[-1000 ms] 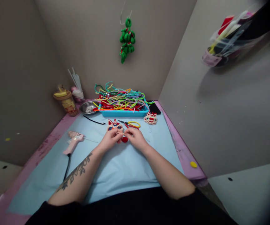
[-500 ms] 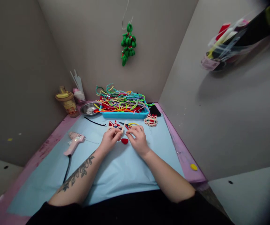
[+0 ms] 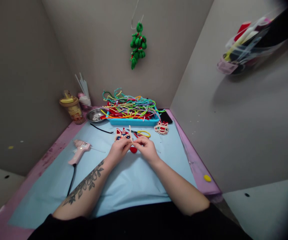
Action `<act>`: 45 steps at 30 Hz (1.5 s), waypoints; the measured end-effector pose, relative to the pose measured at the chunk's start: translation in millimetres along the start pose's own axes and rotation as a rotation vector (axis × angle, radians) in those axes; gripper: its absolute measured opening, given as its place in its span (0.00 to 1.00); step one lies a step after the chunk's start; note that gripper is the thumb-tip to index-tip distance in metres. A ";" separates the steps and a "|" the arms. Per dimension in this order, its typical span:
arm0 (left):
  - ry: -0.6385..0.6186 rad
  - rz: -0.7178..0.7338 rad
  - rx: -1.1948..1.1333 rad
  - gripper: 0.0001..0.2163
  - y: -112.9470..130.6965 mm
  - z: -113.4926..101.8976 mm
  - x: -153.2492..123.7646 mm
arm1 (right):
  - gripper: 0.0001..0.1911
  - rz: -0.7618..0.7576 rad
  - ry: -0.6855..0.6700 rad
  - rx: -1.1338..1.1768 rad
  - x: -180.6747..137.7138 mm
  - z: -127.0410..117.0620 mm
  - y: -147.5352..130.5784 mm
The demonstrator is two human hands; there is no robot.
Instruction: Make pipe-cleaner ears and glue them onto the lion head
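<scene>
My left hand and my right hand meet over the light blue mat, fingertips pinched together on a short cream pipe cleaner that sticks up between them. A small red piece lies on the mat just under the hands. Right behind them lies a red, white and blue pipe-cleaner figure, with yellow-handled scissors beside it.
A blue tray heaped with coloured pipe cleaners stands at the back, a similar red-white figure and a black phone to its right. At left: pink glue gun, metal bowl, lidded cup. A green ornament hangs on the wall.
Half a second ago my hands were a little apart with the cream piece in my left; now both pinch it together, and it points more upright.
</scene>
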State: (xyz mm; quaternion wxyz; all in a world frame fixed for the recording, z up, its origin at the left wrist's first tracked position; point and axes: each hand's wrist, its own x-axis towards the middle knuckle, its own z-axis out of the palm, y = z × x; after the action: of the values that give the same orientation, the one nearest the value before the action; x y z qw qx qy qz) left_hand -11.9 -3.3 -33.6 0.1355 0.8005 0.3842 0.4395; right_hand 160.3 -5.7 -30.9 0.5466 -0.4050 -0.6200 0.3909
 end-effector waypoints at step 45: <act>-0.063 -0.319 -0.259 0.10 9.7 8.8 1.9 | 0.06 -0.157 -0.036 -0.037 2.0 2.1 10.1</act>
State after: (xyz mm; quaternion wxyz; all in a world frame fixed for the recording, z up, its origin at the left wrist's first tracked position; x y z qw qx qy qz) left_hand 0.6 -7.4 -32.2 0.3171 0.7190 0.4419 0.4328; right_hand 158.8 -0.2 -39.8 0.5566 -0.3582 -0.6667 0.3426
